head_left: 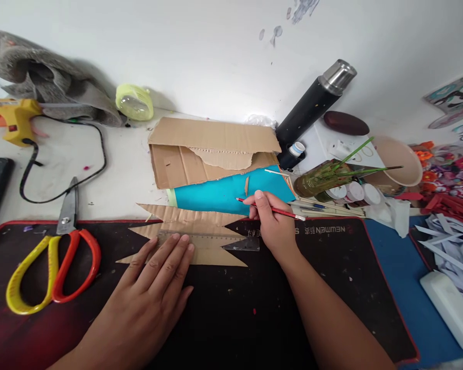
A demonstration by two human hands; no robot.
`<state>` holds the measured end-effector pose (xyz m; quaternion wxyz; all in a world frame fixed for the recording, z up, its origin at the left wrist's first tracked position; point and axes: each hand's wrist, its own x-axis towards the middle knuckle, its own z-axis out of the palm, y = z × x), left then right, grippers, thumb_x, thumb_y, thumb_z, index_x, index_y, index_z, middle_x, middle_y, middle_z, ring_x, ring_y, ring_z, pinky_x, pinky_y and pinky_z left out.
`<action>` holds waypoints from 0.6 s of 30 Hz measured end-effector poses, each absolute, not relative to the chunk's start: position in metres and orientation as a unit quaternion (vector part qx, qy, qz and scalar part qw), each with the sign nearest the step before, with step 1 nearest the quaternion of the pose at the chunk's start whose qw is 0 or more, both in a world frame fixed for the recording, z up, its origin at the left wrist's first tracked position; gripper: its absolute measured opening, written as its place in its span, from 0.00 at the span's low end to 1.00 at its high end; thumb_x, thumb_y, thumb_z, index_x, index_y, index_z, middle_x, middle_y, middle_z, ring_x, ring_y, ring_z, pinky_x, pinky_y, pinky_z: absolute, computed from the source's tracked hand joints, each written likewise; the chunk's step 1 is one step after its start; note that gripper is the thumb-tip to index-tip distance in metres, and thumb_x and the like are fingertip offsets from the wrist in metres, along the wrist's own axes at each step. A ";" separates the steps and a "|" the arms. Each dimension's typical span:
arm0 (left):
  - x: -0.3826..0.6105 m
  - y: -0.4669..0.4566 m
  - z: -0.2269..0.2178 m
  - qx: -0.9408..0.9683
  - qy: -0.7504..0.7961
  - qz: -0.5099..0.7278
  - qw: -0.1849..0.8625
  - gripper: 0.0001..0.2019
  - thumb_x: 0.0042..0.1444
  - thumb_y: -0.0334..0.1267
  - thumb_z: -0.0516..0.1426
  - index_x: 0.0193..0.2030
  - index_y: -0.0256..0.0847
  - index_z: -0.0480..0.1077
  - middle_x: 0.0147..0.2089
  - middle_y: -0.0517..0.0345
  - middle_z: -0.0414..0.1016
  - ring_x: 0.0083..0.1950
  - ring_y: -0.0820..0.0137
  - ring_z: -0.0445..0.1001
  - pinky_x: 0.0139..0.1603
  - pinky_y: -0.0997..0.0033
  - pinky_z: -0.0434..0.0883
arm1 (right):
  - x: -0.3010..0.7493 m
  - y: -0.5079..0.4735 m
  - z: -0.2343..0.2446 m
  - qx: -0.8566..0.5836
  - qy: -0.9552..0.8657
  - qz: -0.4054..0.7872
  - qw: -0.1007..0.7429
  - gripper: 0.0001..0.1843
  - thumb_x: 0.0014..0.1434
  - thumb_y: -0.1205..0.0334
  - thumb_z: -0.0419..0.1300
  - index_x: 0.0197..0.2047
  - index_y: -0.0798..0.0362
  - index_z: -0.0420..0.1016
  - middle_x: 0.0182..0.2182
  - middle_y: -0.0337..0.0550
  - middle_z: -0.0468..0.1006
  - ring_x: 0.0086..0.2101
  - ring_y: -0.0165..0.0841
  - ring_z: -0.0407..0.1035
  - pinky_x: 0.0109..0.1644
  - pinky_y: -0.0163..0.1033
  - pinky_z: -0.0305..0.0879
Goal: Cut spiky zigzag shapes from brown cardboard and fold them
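Note:
My left hand (pixel 160 275) lies flat with fingers stretched out, pressing a clear ruler (pixel 216 240) onto a jagged cardboard cut-out (pixel 189 226) on the black desk mat (pixel 235 318). My right hand (pixel 272 221) is closed on a red pencil (pixel 287 213), held just past the cut-out's right points, its tip towards the teal paper (pixel 219 195).
Yellow-and-orange scissors (pixel 52 267) lie on the mat at left. A yellow glue gun (pixel 17 121) with its black cord, a folded cardboard box (pixel 212 149), a black flask (pixel 312 108), a jar of brushes (pixel 324 180), a paper cup (pixel 399 162) and white paper strips (pixel 451 246) crowd the table.

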<state>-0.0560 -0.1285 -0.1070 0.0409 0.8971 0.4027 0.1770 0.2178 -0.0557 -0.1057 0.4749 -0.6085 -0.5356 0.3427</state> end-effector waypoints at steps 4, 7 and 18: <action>-0.056 -0.129 -0.108 0.898 0.402 0.174 0.039 0.26 0.79 0.44 0.47 0.70 0.26 0.72 0.74 0.36 0.73 0.75 0.47 0.70 0.83 0.44 0.51 | 0.219 -0.056 -0.106 -0.611 -0.534 0.341 0.474 0.23 0.77 0.47 0.56 0.36 0.50 0.83 0.22 0.36 0.73 0.26 0.33 0.70 0.36 0.41 0.66; -0.056 -0.129 -0.108 0.899 0.401 0.171 0.038 0.26 0.79 0.43 0.47 0.71 0.26 0.71 0.74 0.36 0.73 0.75 0.47 0.69 0.83 0.44 0.51 | 0.218 -0.057 -0.107 -0.609 -0.542 0.343 0.467 0.23 0.78 0.48 0.55 0.36 0.50 0.83 0.23 0.36 0.73 0.26 0.33 0.70 0.36 0.40 0.66; -0.056 -0.128 -0.108 0.898 0.402 0.174 0.041 0.26 0.79 0.43 0.47 0.72 0.28 0.69 0.74 0.36 0.72 0.76 0.47 0.69 0.83 0.43 0.51 | 0.218 -0.057 -0.107 -0.613 -0.555 0.342 0.447 0.23 0.78 0.49 0.55 0.36 0.50 0.82 0.23 0.37 0.74 0.28 0.33 0.71 0.38 0.41 0.68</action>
